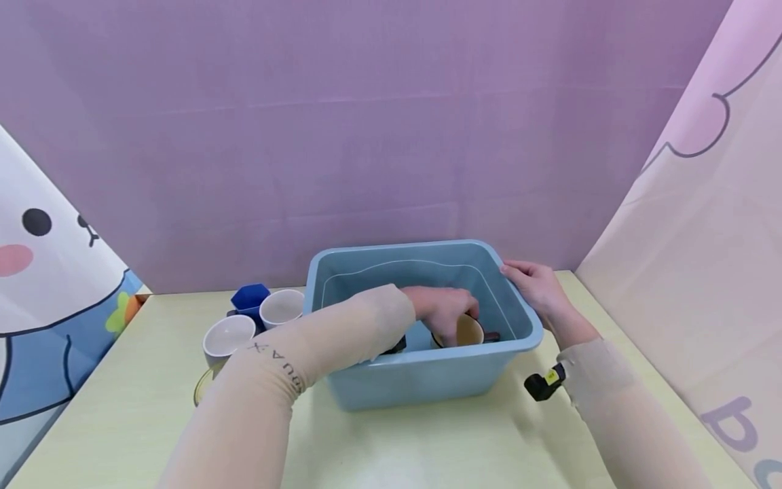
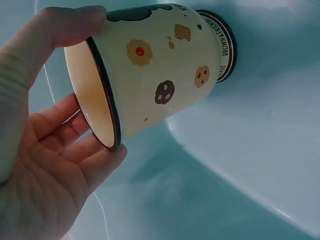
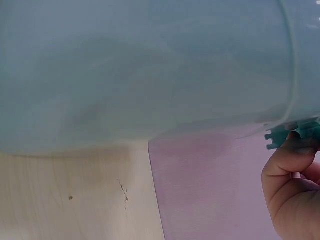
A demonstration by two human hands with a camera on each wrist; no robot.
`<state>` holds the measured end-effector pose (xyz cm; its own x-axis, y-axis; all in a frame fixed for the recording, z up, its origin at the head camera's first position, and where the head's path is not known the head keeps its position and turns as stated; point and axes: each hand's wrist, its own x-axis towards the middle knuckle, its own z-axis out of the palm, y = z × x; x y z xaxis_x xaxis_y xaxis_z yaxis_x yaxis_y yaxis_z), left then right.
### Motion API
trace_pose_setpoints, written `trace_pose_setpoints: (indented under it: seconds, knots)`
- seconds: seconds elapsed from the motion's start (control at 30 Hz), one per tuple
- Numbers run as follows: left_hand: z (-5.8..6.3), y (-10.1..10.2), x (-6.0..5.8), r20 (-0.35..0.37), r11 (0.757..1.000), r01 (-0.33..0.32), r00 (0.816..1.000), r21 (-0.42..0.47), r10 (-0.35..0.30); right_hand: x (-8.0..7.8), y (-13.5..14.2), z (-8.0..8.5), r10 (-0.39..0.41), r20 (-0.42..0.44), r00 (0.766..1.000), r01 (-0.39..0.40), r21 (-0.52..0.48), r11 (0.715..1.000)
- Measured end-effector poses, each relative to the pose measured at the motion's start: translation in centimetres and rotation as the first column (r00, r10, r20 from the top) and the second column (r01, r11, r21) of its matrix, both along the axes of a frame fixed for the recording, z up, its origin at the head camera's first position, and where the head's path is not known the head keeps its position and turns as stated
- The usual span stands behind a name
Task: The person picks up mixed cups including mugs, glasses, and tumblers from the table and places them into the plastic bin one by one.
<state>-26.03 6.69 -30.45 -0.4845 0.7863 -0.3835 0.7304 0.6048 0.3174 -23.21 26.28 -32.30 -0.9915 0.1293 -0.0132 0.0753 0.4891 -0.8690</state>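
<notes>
A light-blue plastic tub (image 1: 421, 384) stands on the table. My left hand (image 1: 446, 311) reaches down into it and grips a mug (image 1: 470, 331) by its mouth. In the left wrist view the mug (image 2: 155, 75) is cream, with cookie prints, a dark rim and a tan inside; the thumb lies along one side and the fingers are at the opposite rim. Its dark handle shows in the head view. My right hand (image 1: 539, 288) holds the tub's right rim, thumb on top. In the right wrist view this hand (image 3: 295, 185) pinches the rim edge beside the tub's outer wall (image 3: 150, 75).
Left of the tub stand two cups with white insides, a nearer cup (image 1: 229, 335) and a farther cup (image 1: 282, 307). A blue hexagonal cup (image 1: 249, 297) is behind them, and a gold-rimmed item (image 1: 201, 387) is partly hidden by my left sleeve. A purple curtain (image 1: 391, 136) hangs behind the table.
</notes>
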Motion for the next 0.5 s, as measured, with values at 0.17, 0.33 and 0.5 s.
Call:
trace_pose_setpoints:
  seconds: [0.17,0.33,0.5]
  knots:
    - [0.03,0.04,0.12,0.000,1.000,0.008,1.000,-0.007,-0.009,0.07,0.10,0.13,0.020,0.007,1.000,-0.020,0.011,1.000]
    - [0.30,0.14,0.36,0.020,1.000,0.004,1.000,-0.017,-0.004,0.14,0.17,0.17,0.015,0.013,1.000,-0.015,0.024,1.000]
    - [0.53,0.35,0.66,0.025,0.999,0.015,1.000,-0.044,-0.014,0.16,0.13,0.20,0.017,0.019,1.000,-0.018,0.028,0.999]
